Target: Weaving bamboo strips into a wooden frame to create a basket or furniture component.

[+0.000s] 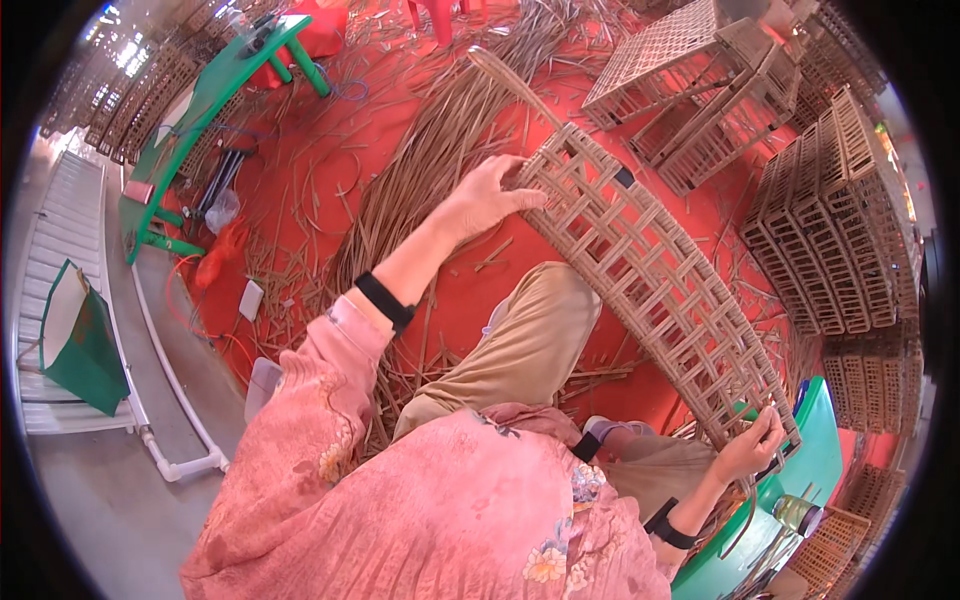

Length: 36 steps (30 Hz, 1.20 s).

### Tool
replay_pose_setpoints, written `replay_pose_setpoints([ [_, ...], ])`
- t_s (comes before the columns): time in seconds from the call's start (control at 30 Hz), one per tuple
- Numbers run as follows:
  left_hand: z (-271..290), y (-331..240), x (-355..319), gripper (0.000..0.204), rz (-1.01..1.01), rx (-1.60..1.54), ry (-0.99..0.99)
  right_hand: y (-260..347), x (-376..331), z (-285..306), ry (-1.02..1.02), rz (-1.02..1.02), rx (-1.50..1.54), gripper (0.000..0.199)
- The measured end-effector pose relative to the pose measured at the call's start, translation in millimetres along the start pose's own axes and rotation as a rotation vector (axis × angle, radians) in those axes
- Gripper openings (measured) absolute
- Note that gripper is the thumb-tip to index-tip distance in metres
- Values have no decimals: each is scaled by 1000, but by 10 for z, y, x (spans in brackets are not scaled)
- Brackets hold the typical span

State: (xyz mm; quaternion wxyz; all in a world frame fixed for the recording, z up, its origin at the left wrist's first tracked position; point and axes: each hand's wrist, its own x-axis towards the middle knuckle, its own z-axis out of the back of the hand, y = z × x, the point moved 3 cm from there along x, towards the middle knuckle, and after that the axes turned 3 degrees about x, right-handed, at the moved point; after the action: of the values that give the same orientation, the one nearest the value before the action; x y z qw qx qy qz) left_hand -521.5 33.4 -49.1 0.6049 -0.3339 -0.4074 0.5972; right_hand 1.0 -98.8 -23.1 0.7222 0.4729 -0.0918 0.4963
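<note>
A long brown woven wicker panel (645,275) with an open lattice slants across my lap, from upper middle to lower right. At its far end, my left hand (487,200) grips the edge, the thumb lying along the border. A loop or strip of cane (515,85) sticks out beyond that end. My right hand (750,445) is closed on the near right end, fingertips pinched at the border; what else they may hold is too small to make out. A small dark patch (625,177) sits on the panel's upper edge.
Loose cane strips (430,150) lie in a long heap on the red floor. Stacked wicker frames (840,220) stand at right, a wicker stand (690,90) at the back. A green table (820,430) holds a jar (797,515). Another green bench (195,110) is at upper left.
</note>
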Motion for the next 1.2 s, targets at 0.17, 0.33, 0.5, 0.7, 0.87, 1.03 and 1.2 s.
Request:
replay_pose_setpoints([
  [0.17,-106,-171,-88,68,76,-82,-94,-17,-28,23,-16,46,-9,25],
  [0.33,-124,58,31,65,51,31,-139,-21,-43,-11,-34,14,-9,22],
  [0.5,-133,3,124,50,52,-123,-102,67,-74,-15,-59,-47,32,18],
  [0.7,-345,-592,6,40,-263,681,-557,180,-301,98,67,-292,298,18],
  [0.87,-919,-1189,-250,24,-421,188,-362,264,-428,275,148,-374,430,16],
  [1.03,-1335,-1366,-346,11,-432,43,-187,91,-255,704,8,-328,351,13],
  [1.2,-1876,-2092,-593,16,-666,-20,157,611,-29,1064,92,-122,249,13],
])
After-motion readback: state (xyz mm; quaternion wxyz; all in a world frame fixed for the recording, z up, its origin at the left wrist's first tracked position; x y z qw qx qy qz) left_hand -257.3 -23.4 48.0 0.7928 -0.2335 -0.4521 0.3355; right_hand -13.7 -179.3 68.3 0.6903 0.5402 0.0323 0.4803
